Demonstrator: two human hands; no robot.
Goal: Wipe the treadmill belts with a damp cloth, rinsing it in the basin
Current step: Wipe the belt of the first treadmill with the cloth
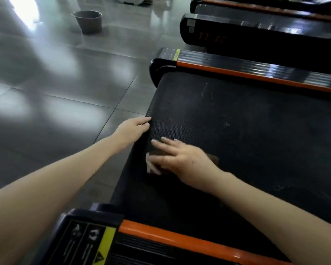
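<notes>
A black treadmill belt [246,131] with orange side rails fills the right half of the view, its rear end toward the left. My left hand [132,131] grips the belt's rear edge, fingers curled over it. My right hand [178,159] lies flat with straight fingers, pressing a small brownish cloth [213,158] onto the belt near that end. Most of the cloth is hidden under the palm. White smudges mark the belt further up. A grey basin [88,21] stands on the floor at the far upper left.
Two more treadmills [256,33] stand side by side beyond this one at the upper right. The near rail [161,238] with warning labels runs along the bottom. Glossy grey floor tiles [55,83] cover the left side.
</notes>
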